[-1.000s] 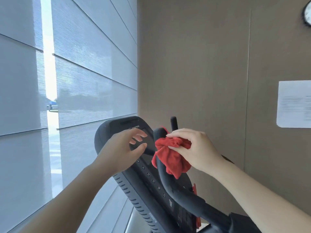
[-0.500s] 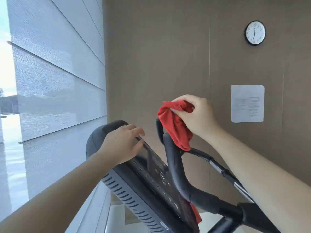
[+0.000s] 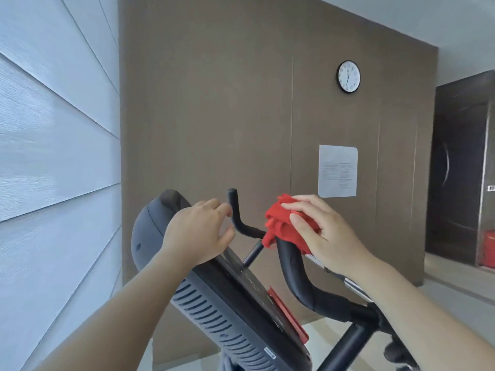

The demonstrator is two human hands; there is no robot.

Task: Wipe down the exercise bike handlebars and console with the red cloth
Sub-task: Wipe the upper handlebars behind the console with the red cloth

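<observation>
The exercise bike's dark console [image 3: 241,303] tilts up from the lower middle, with a black screen face and a vented grey underside. My left hand [image 3: 198,231] rests on the console's upper edge, fingers loosely curled, holding nothing. Black handlebars [image 3: 294,274] curve up to the right of the console; a second bar end [image 3: 233,207] rises behind my left hand. My right hand [image 3: 324,234] presses the bunched red cloth [image 3: 281,226] over the top of the nearer handlebar, whose tip is hidden under the cloth.
A brown panelled wall stands close behind the bike, with a round clock [image 3: 348,76] and a paper notice [image 3: 338,171] on it. Pale window blinds [image 3: 53,156] fill the left side. A dark doorway [image 3: 460,170] opens at the far right.
My right hand has carried the red cloth from in front of the console up and onto the top of the handlebar. My view has swung right. The left hand stays on the console.
</observation>
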